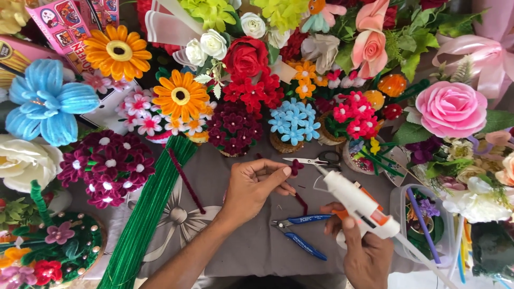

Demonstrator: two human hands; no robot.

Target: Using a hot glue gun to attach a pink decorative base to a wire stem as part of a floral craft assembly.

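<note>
The step in hand looks like gluing: a small flower is being fixed on the top of a stem.

Nearest to the camera, the right hand (pixel 367 251) holds a white hot glue gun (pixel 356 206), its grip closed around the handle, one finger near the orange trigger. The nozzle points up and left, to a small maroon pipe-cleaner flower (pixel 296 167).

That flower sits at the top of a thin maroon stem (pixel 301 200), just left of the glue gun nozzle. The left hand (pixel 254 187) holds it there, with thumb and fingers pinched narrow around the upper stem.

Left of the glue gun and a little below, blue-handled cutters (pixel 300 231) lie on the grey tabletop (pixel 235 241). Further left of the glue gun a long bundle of green pipe cleaners (pixel 147 214) lies diagonally.

Just beyond the glue gun tip small scissors (pixel 321 159) rest on the cloth. Behind them stand many finished flowers, for example light blue ones (pixel 293 120) and a large pink rose (pixel 451 108).

I judge the next move needs a steady nozzle, touching exactly the joint below the flower head, and fingers kept away from the hot glue.
</note>
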